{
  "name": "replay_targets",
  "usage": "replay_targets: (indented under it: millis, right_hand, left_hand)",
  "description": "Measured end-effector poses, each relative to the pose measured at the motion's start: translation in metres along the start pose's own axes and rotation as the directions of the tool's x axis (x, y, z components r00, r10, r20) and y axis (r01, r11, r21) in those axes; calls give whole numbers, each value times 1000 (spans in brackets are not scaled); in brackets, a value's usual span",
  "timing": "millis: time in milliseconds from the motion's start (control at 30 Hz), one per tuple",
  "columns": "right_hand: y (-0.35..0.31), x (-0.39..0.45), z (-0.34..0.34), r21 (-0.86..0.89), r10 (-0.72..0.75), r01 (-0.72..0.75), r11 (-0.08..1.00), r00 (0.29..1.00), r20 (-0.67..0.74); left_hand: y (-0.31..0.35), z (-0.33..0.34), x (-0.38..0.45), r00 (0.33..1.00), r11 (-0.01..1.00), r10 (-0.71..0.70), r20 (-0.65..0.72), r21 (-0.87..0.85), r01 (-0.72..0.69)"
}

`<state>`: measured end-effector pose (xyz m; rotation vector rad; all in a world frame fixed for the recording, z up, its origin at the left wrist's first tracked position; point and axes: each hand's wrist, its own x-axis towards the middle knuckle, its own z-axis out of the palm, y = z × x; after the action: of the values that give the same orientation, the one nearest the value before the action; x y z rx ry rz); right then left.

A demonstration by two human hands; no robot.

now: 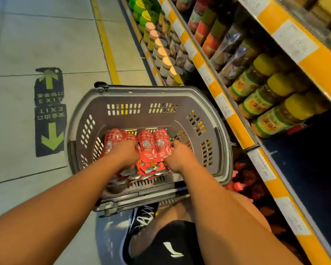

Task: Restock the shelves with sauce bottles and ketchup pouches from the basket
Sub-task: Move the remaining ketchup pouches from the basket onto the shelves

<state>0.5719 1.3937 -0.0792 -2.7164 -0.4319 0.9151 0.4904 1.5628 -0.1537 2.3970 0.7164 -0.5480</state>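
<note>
A grey plastic basket (122,96) stands on the floor in front of me, beside the shelving. Several red ketchup pouches (151,146) with silver bases lie in its bottom. Both of my hands reach down into the basket. My left hand (125,153) grips pouches on the left side of the pile. My right hand (180,155) grips pouches on the right side. The fingertips of both hands are hidden among the pouches.
Shelves (235,123) with yellow price strips run along the right, holding jars with yellow lids (266,98) and bottles. More red packs (245,180) sit on the lowest shelf. An exit sticker (49,111) marks the tiled floor at left. My shoe (141,219) is under the basket's near edge.
</note>
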Motion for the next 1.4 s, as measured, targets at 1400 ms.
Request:
replay_targets:
  millis: [1400]
  right_hand:
    - [-20, 95, 70, 176, 157, -251, 952, 892, 424]
  left_hand:
    - [11, 50, 47, 981, 954, -105, 166, 297, 52]
